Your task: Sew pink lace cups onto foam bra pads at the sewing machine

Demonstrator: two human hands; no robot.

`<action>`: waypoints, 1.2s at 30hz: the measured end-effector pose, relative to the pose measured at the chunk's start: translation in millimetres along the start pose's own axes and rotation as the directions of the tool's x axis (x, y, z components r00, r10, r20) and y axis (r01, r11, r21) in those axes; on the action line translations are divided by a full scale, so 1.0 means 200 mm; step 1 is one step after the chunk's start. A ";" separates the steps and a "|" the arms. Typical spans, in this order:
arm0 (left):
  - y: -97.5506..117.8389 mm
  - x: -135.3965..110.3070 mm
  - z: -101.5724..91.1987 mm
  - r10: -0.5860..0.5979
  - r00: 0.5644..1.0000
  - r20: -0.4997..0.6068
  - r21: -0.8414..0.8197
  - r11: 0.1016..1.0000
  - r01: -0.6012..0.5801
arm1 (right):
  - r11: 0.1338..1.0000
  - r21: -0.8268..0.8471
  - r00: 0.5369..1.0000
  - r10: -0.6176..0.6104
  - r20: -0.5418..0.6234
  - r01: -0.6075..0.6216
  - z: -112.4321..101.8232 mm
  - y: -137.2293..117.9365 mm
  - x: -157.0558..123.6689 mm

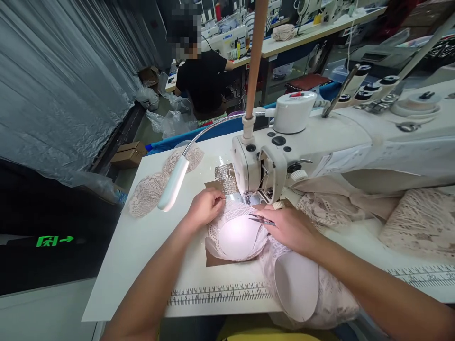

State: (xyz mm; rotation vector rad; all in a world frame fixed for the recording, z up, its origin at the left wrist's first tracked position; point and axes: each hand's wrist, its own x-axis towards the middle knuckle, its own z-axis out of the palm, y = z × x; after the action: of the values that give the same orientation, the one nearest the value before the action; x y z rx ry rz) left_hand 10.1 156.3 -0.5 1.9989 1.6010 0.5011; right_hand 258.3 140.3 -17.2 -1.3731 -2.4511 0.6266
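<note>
A pale pink lace bra (241,237) lies on the white table in front of the sewing machine (270,161), one padded cup lit brightly, the other cup (298,284) hanging over the table's near edge. My left hand (206,206) is closed, pinching the lace edge just left of the needle area. My right hand (289,227) rests on the garment to the right and grips small thread snips (262,219), whose blades point left toward the presser foot.
A white gooseneck lamp (174,182) hangs over the table's left part. Lace cup pieces (152,189) lie at the far left. More lace fabric (415,218) is piled on the right. A person in black (202,80) sits at another machine behind. A ruler strip (220,293) runs along the front edge.
</note>
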 end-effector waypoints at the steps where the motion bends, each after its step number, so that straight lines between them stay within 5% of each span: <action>1: 0.02 -0.01 0.01 0.016 0.999 -0.045 0.059 0.998 -0.013 | 0.999 -0.037 1.000 0.001 -0.007 -0.001 0.02 0.01 0.00; 4: 0.10 -0.07 0.05 0.074 0.993 -0.096 0.202 0.978 -0.054 | 0.997 -0.082 0.999 -0.019 -0.039 0.016 0.05 0.02 0.00; 11: 0.20 -0.17 0.20 0.247 0.965 0.085 0.336 0.905 -0.261 | 0.992 -0.126 0.999 -0.034 -0.040 0.028 0.04 0.01 0.00; 22: 0.16 -0.14 0.12 0.372 0.908 0.191 0.245 0.878 -0.411 | 0.993 0.000 0.993 -0.121 -0.013 0.121 0.06 0.03 -0.01; 25: 0.15 -0.16 0.08 0.319 0.926 0.203 0.164 0.921 -0.353 | 0.986 0.057 0.988 -0.154 -0.001 0.154 0.08 0.03 -0.02; 30: 0.13 -0.07 0.06 0.131 0.990 0.049 0.224 0.965 -0.139 | 0.989 0.079 0.992 -0.127 -0.021 0.128 0.09 0.03 -0.02; 33: 0.12 -0.01 0.08 0.064 0.989 0.130 0.245 0.965 -0.095 | 0.990 0.124 0.997 -0.064 -0.031 0.067 0.06 0.02 -0.01; 36: 0.12 -0.02 0.09 0.061 0.979 0.193 0.090 0.993 -0.080 | 0.958 0.286 0.998 0.036 -0.044 -0.022 0.03 0.01 -0.01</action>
State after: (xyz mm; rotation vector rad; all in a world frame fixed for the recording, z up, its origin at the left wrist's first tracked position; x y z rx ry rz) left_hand 38.6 146.5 0.4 2.1118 1.4673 0.2529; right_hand 257.7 138.9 -24.3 -1.2932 -2.2004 0.9026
